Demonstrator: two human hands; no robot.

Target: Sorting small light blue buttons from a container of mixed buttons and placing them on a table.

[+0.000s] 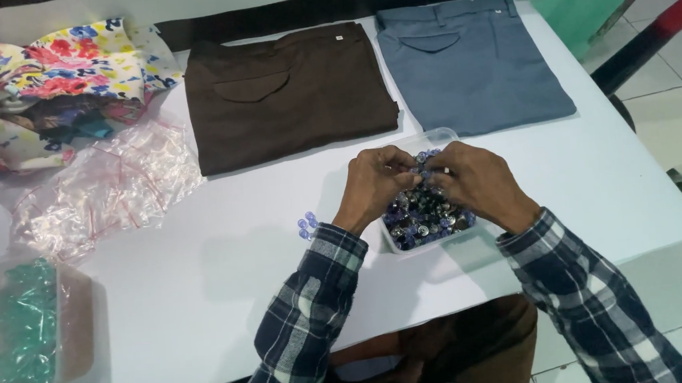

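A person in a plaid shirt works both hands over a clear plastic tub [410, 243] filled with small purple, blue and silvery beads [424, 217]. The left hand [374, 185] and right hand [476, 182] meet above the tub, fingers curled and pinched together on small beads between them; exactly what each fingertip holds is too small to tell. A few loose purple beads [306, 225] lie on the white surface [202, 283] just beside the left wrist. To the far left, a clear bag holds green beads [23, 326], with crumpled empty plastic bags [105, 186] above it. Folded brown trousers [285, 94] and folded grey-blue trousers [469, 64] lie side by side at the back of the surface, with a floral cloth [41, 85] bunched in the far left corner. White floor tiles [675, 108] show to the right of the surface
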